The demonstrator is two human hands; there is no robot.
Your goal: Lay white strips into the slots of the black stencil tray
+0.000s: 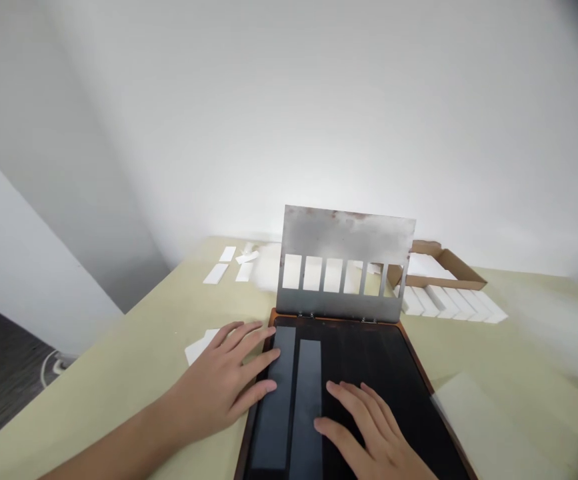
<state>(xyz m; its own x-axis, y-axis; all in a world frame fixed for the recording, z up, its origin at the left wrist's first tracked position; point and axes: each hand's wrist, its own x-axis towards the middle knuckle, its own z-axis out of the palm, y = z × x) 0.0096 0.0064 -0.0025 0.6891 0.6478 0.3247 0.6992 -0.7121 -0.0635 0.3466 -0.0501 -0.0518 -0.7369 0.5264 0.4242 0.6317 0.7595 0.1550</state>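
Two dark grey-blue strips lie side by side lengthwise on a black board (363,360) with a brown rim. My left hand (226,370) is spread, its fingertips at the left edge of the left strip (279,400). Beside the right strip (309,400), my right hand (369,433) has its fingers apart, with the thumb tip at that strip's right edge. A metal plate (343,233) with a row of rectangular cutouts stands raised on hinges at the board's far end. Neither hand grips anything.
White cards (216,273) lie at the table's far left, and more white pieces (199,347) by my left hand. Behind the plate on the right are a cardboard box (461,267) and a row of white stacks (451,303). A translucent sheet (483,420) lies right of the board.
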